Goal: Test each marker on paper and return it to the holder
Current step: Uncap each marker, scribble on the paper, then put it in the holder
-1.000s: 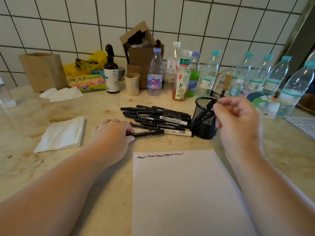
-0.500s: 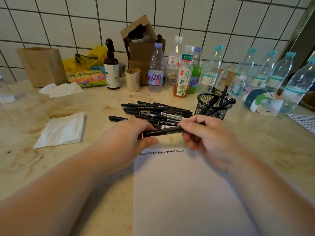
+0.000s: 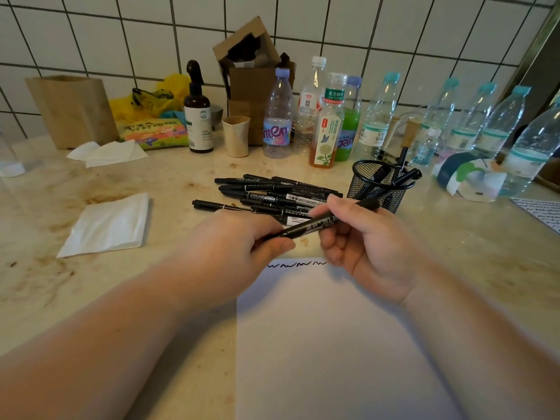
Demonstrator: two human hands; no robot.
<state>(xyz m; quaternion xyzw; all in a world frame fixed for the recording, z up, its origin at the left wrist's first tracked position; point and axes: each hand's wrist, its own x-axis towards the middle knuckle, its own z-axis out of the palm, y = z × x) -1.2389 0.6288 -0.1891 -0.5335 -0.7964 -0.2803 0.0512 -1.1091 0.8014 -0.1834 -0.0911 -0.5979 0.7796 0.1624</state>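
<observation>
While the left hand [image 3: 242, 241] pinches one end of a black marker [image 3: 315, 227] and the right hand [image 3: 360, 237] grips its barrel above the paper's [image 3: 333, 344] top edge, uncapping looks in hand; next, pull apart, scribble, then drop it in the mesh holder [image 3: 378, 189] behind.

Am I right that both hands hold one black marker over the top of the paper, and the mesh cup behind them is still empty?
Not quite. The head view shows the mesh cup already has a few markers standing in it. The rest is right: the left hand and the right hand hold one black marker over the top edge of the paper.
</observation>
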